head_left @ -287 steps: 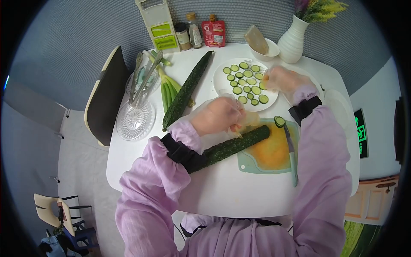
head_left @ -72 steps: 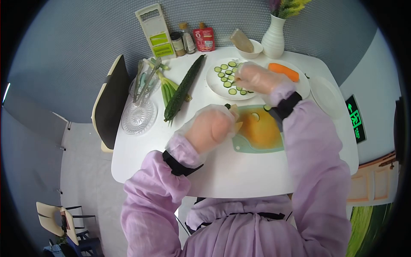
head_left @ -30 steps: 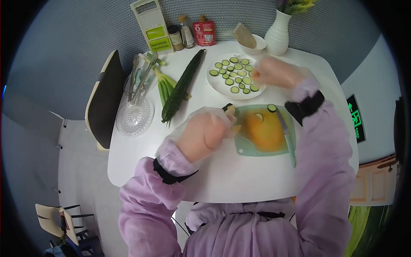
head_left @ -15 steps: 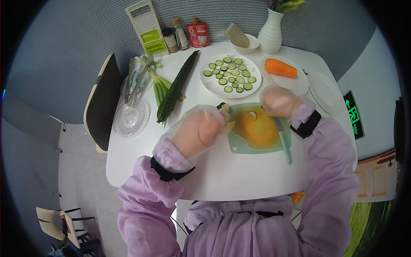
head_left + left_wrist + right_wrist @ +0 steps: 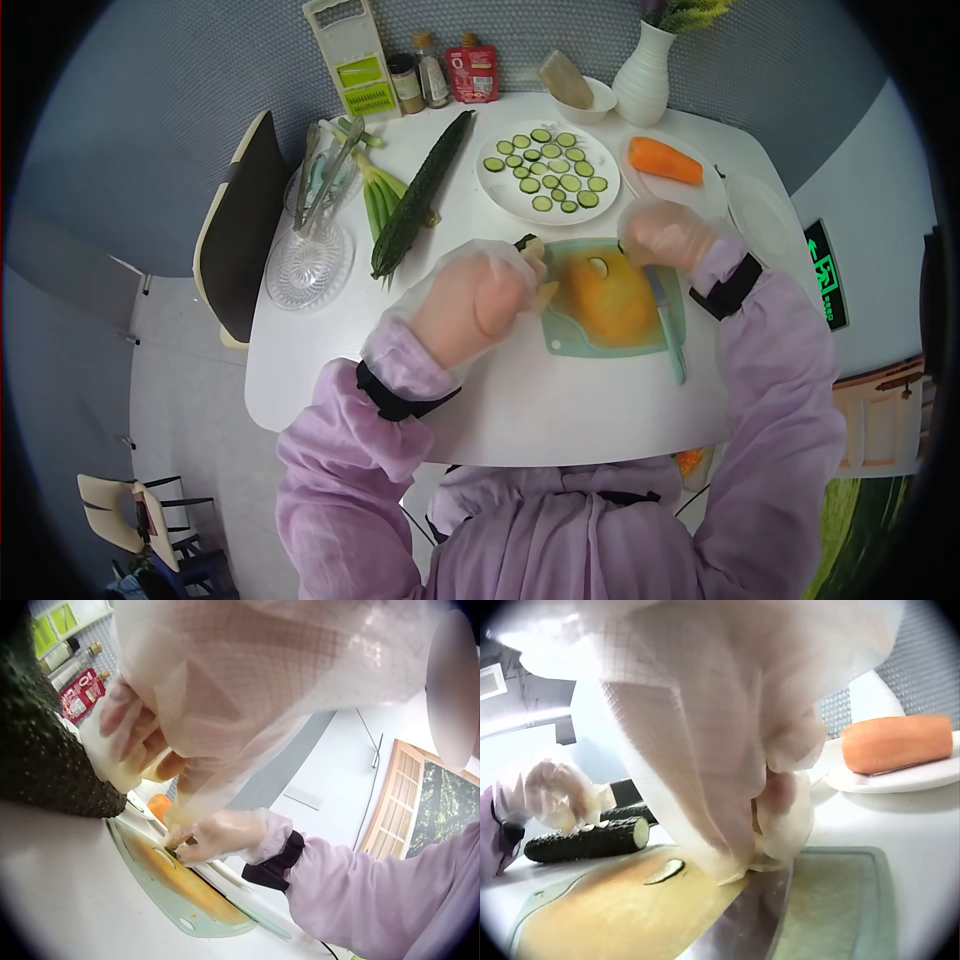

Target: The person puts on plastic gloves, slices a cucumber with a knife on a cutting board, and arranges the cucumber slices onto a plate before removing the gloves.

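In a clear glove, my right hand (image 5: 668,236) reaches down to the far right corner of the green cutting board (image 5: 560,343). Its thumb and fingertips pinch at a cucumber slice (image 5: 172,853) beside the tip of the knife (image 5: 668,330); the right wrist view hides the slice behind the fingers. My gloved left hand (image 5: 465,305) lies over the cut cucumber (image 5: 592,841), fingers loosely bent and not wrapped round it. The cucumber's dark end (image 5: 525,242) shows past that hand. Another thin slice (image 5: 664,871) lies on the juice-stained board.
Behind the board, a white plate (image 5: 508,206) carries several cucumber slices. A carrot (image 5: 664,160) sits on a plate further right. A whole cucumber (image 5: 422,195), spring onions (image 5: 378,203), tongs (image 5: 330,185) and a glass dish (image 5: 308,268) are at left.
My right hand has come from over the plate of slices back to the board and now covers the slice at the knife tip. The cut cucumber has shifted back off the board; my left hand stays over it.
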### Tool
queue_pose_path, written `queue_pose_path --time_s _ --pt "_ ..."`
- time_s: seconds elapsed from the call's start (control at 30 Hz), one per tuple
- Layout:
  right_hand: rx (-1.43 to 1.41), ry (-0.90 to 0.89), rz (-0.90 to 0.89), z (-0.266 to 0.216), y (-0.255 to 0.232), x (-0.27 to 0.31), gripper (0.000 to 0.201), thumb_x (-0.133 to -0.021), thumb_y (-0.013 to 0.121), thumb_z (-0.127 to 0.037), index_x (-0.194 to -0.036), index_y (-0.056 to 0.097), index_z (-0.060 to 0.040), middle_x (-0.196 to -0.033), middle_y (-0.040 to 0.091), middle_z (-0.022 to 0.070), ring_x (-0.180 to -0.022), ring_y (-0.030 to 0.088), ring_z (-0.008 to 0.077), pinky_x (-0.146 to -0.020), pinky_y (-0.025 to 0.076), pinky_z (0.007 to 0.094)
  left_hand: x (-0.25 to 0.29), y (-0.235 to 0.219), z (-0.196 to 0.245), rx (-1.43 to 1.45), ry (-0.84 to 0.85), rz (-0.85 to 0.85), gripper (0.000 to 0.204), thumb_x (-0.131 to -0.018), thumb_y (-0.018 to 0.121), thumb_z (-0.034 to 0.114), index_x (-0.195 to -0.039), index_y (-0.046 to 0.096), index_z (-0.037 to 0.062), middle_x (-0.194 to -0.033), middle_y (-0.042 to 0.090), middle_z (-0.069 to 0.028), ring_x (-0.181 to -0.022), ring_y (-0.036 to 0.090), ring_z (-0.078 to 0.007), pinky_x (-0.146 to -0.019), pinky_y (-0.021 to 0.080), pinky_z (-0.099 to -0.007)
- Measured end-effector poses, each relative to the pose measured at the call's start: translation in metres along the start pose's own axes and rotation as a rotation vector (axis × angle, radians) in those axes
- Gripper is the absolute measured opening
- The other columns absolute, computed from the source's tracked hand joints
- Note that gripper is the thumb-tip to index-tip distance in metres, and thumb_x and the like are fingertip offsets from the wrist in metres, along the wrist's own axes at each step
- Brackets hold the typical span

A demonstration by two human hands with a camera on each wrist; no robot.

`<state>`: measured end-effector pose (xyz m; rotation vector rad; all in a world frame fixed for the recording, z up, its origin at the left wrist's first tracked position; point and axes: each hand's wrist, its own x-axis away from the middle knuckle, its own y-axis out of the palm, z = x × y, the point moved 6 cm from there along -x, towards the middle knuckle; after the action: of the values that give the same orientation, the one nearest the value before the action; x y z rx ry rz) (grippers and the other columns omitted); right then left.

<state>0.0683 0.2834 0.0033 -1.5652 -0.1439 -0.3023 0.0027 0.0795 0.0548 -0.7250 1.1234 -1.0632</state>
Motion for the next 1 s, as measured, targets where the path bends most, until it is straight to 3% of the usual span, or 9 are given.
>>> queue_pose_path --time_s 0.23,0.37,0.47,0.57,0.63,0.73,0.83,0.93,1.0 --pt "-0.232 -0.064 0.060 0.019 0.003 -0.007 0.021 -0.066 0.068 -0.019 -0.080 0.067 -0.0039 -0.076 0.061 0.0166 -0.072 0.059 0.0311 -0.065 0.047 0.0378 -0.001 0.005 0.003 -0.037 0.031 0.002 0.006 -0.076 0.056 0.008 -0.079 0.059 0.0044 -0.069 0.058 -0.0139 -0.068 0.059 -0.0332 -0.061 0.047 -0.0411" --pt "-0.123 -0.033 0.004 0.009 0.000 -0.002 0.018 -0.066 0.067 -0.019 -0.077 0.066 -0.0044 -0.075 0.060 0.0163 -0.070 0.058 0.0315 -0.065 0.046 0.0382 -0.010 0.021 0.016 -0.021 0.104 0.090 0.011 -0.078 0.060 0.011 -0.078 0.055 0.0005 -0.070 0.055 -0.0141 -0.068 0.057 -0.0335 -0.058 0.045 -0.0380" --pt "-0.074 -0.053 0.028 0.002 -0.003 0.002 0.015 -0.067 0.067 -0.018 -0.074 0.065 -0.0054 -0.074 0.059 0.0158 -0.070 0.057 0.0321 -0.065 0.046 0.0388 -0.022 0.046 0.027 -0.140 0.083 -0.097 0.008 -0.074 0.058 0.008 -0.078 0.056 0.0012 -0.072 0.056 -0.0118 -0.068 0.057 -0.0323 -0.059 0.046 -0.0389" --pt "-0.100 -0.036 0.055 0.005 -0.004 0.006 0.015 -0.067 0.067 -0.018 -0.071 0.063 -0.0042 -0.074 0.058 0.0161 -0.073 0.058 0.0316 -0.066 0.046 0.0390 -0.024 0.059 0.040 -0.214 0.286 0.001 0.006 -0.071 0.056 0.007 -0.074 0.056 0.0019 -0.071 0.056 -0.0114 -0.067 0.057 -0.0321 -0.059 0.047 -0.0404" --pt "-0.189 -0.119 0.305 0.015 -0.014 0.012 0.017 -0.069 0.067 -0.016 -0.072 0.061 -0.0002 -0.078 0.059 0.0168 -0.075 0.058 0.0309 -0.066 0.046 0.0380 -0.029 0.060 0.043 -0.206 0.290 0.019 0.004 -0.072 0.055 0.007 -0.072 0.057 0.0030 -0.071 0.057 -0.0108 -0.067 0.058 -0.0320 -0.060 0.048 -0.0400" --pt "-0.439 -0.018 0.407 0.043 -0.016 0.020 0.018 -0.072 0.065 -0.014 -0.075 0.061 0.0031 -0.082 0.060 0.0176 -0.076 0.058 0.0311 -0.067 0.046 0.0373 -0.042 0.073 0.026 -0.054 0.153 -0.071 0.006 -0.072 0.054 0.008 -0.071 0.058 0.0038 -0.071 0.058 -0.0115 -0.068 0.059 -0.0321 -0.061 0.048 -0.0400" --pt "-0.409 0.085 0.397 0.053 -0.010 0.036 0.020 -0.075 0.064 -0.017 -0.075 0.060 0.0035 -0.084 0.061 0.0177 -0.076 0.058 0.0309 -0.067 0.045 0.0373 -0.066 0.074 0.029 -0.235 0.159 0.033 0.008 -0.073 0.054 0.009 -0.073 0.059 0.0043 -0.070 0.058 -0.0125 -0.070 0.059 -0.0324 -0.061 0.047 -0.0407" --pt "-0.334 0.081 0.239 0.039 0.006 0.056 0.024 -0.077 0.063 -0.020 -0.072 0.059 0.0031 -0.077 0.059 0.0179 -0.071 0.057 0.0309 -0.065 0.044 0.0390 -0.092 0.101 0.013 -0.181 0.074 -0.058 0.010 -0.074 0.054 0.011 -0.077 0.060 0.0052 -0.072 0.059 -0.0139 -0.071 0.059 -0.0338 -0.062 0.047 -0.0423" --pt "-0.348 0.009 0.290 0.021 0.009 0.071 0.029 -0.077 0.062 -0.025 -0.069 0.057 0.0029 -0.069 0.055 0.0191 -0.064 0.054 0.0324 -0.062 0.042 0.0416 -0.106 0.117 0.005 -0.143 0.077 -0.059 0.011 -0.074 0.054 0.012 -0.080 0.061 0.0061 -0.074 0.060 -0.0141 -0.072 0.059 -0.0342 -0.063 0.047 -0.0425"
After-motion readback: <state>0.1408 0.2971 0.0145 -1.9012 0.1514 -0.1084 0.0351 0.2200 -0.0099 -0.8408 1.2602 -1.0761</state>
